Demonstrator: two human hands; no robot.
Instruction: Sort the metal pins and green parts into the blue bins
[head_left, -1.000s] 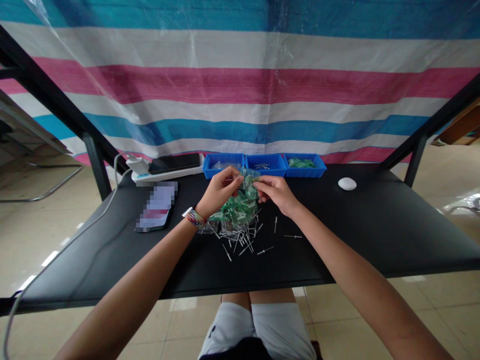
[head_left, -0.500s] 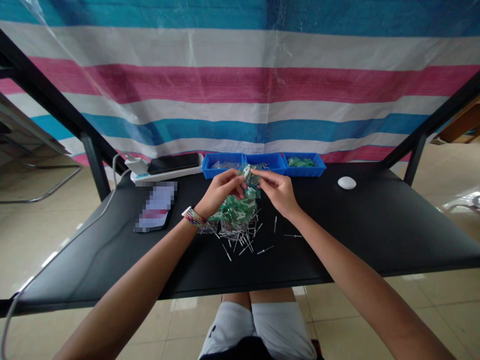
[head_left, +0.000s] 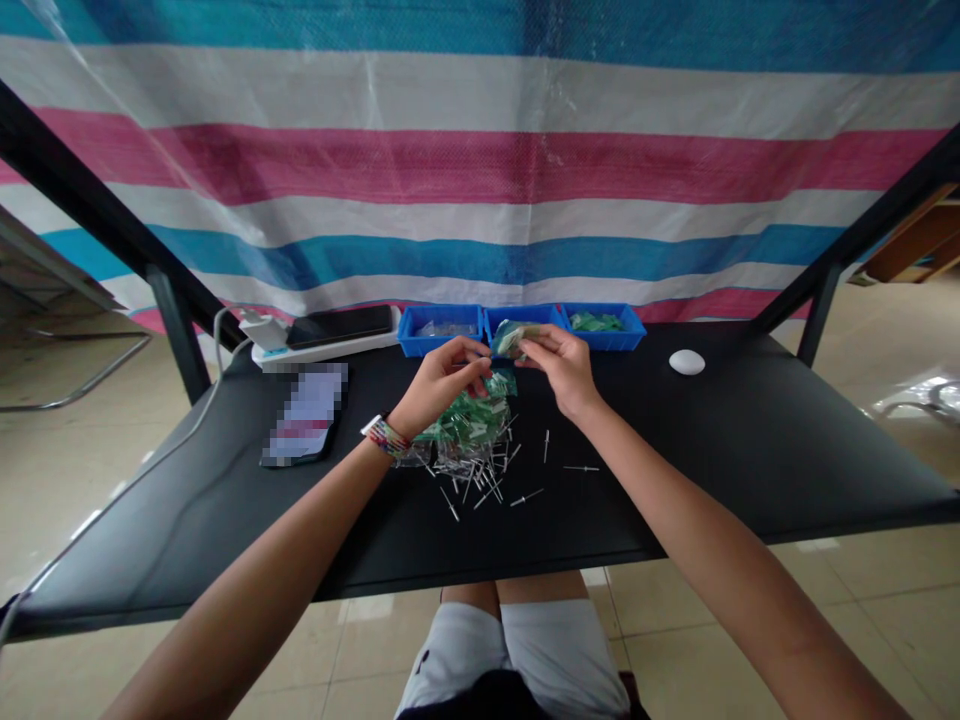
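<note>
Taking the heap of green packets [head_left: 470, 420] on the black table [head_left: 750, 450] as the clock's centre, loose metal pins [head_left: 527, 497] lie nearest, scattered from four to seven o'clock, with more bunched against the heap's near edge; the phone [head_left: 304, 418] lies at nine; the left hand [head_left: 442, 382] hovers at eleven, its fingers bent, and at this size I cannot tell whether they pinch anything or touch the packet beside them; the right hand [head_left: 559, 368], at two, grips a small clear packet [head_left: 508, 338] between thumb and fingers, holding it at one o'clock, in front of the middle blue tray [head_left: 517, 313]; the left blue tray [head_left: 431, 347], near twelve, has clear packets [head_left: 448, 329] in it, and the right blue tray [head_left: 622, 342], at two, bears green ones; at ten, a black device [head_left: 341, 325] rests on a white power strip [head_left: 330, 352]; farthest, a striped sheet [head_left: 480, 165] hangs behind everything.
</note>
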